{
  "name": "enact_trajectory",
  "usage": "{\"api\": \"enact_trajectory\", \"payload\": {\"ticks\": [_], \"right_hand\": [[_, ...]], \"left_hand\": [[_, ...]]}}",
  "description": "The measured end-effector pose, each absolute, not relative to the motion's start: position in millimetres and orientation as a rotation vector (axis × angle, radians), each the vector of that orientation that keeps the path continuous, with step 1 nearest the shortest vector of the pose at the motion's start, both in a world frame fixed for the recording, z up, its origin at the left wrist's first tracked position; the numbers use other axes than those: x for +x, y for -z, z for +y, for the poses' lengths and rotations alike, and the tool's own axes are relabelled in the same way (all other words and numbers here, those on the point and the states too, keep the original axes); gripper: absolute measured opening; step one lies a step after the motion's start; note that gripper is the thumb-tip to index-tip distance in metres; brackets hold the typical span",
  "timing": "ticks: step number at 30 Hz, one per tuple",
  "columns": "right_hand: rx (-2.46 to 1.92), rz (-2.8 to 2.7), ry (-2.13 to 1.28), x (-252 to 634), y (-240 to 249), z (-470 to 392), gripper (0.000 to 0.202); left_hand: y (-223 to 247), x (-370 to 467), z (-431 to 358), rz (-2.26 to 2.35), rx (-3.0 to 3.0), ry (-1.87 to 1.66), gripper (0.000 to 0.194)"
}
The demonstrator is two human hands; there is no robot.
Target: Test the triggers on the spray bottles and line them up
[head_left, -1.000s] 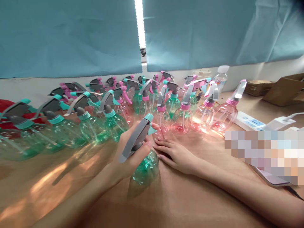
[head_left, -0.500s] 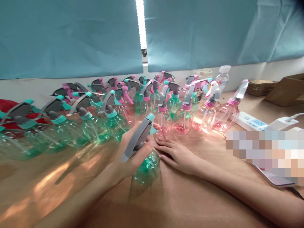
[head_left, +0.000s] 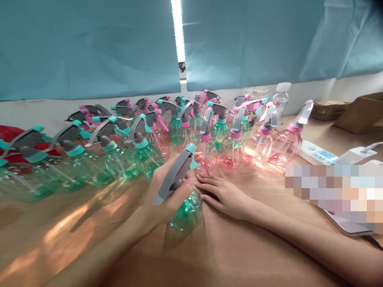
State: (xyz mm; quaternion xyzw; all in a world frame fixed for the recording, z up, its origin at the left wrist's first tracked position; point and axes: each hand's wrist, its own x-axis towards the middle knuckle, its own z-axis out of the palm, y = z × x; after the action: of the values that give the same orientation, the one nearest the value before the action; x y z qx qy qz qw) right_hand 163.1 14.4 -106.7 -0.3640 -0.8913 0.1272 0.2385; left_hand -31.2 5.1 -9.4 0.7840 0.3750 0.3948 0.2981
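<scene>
My left hand [head_left: 163, 189] is wrapped round the neck of a green spray bottle [head_left: 187, 211] in the middle of the table. Its grey trigger head with a turquoise nozzle rises above my fingers, which partly hide the collar. To the right of that bottle, my right hand [head_left: 224, 195] lies flat on the wood, fingers stretched out and holding nothing. Just beyond its fingertips stands a pink spray bottle [head_left: 206, 155]. Another green spray bottle [head_left: 148, 159] is behind my left hand.
Several green spray bottles [head_left: 89, 167] line the left side, and pink ones [head_left: 230, 153] stand ahead to the right. A power strip [head_left: 317, 151] with a white plug lies on the right, near a phone-like device [head_left: 344, 223], partly pixelated. A cardboard box [head_left: 360, 113] sits behind them.
Almost nothing differs. The held spray bottle has shifted very slightly to the right with my left hand, while my right hand stays flat in place.
</scene>
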Motion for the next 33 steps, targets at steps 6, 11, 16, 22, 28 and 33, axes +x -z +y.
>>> {"api": "enact_trajectory", "payload": {"ticks": [6,11,16,22,28,33], "right_hand": [[-1.001,-2.435,-0.357,163.4,108.4,15.0,0.041],[-0.972,-2.429,-0.347,163.5,111.6,16.6,0.041],[-0.982,-2.427,-0.344,162.9,112.2,16.9,0.041],[-0.992,-2.429,-0.350,163.0,112.1,16.8,0.040],[-0.992,-2.426,-0.354,163.2,112.7,17.1,0.041],[-0.998,-2.426,-0.342,162.9,112.4,16.8,0.041]], "left_hand": [[12.7,-32.3,5.2,0.967,2.064,-1.081,0.043],[15.4,-31.3,4.4,0.965,2.065,-1.113,0.041],[14.2,-30.1,2.0,1.042,2.100,-1.108,0.037],[9.2,-29.5,3.9,1.080,2.133,-1.126,0.027],[1.5,-30.8,4.3,1.071,2.104,-1.074,0.012],[-1.3,-31.8,2.6,1.072,2.105,-1.025,0.005]]}}
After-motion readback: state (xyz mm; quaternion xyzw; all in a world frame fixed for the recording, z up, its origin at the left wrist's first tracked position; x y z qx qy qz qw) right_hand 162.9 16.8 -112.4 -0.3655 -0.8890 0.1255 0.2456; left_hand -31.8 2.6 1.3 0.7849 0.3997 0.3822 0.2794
